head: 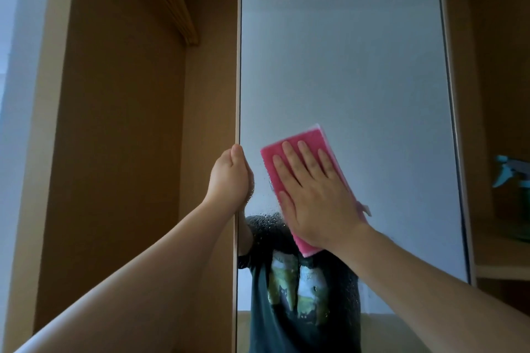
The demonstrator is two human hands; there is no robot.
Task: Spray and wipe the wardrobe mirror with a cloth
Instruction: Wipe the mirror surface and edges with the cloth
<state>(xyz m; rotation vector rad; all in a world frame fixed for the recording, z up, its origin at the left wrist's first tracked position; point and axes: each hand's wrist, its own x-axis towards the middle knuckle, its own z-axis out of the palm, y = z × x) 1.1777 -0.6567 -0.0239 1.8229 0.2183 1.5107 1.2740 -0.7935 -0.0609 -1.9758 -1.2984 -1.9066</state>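
Head view, close, tilted up at mirror (344,66).

The wardrobe mirror (358,71) is standing upright as a tall door panel with a thin pale frame, its glass reflecting a light ceiling with a vent near the top and a dark printed T-shirt lower down. Fine spray droplets are clinging to the glass along the mirror's left edge and lower part, while the upper glass is looking clear. The cloth (304,140) is lying flat against the mirror's lower middle, folded into a pink rectangle with a white underside showing at its top right edge, tilting so its long side is running from upper left to lower right. The spray bottle (513,172) is sitting on a shelf to the right of the mirror, its teal trigger head pointing toward the mirror.
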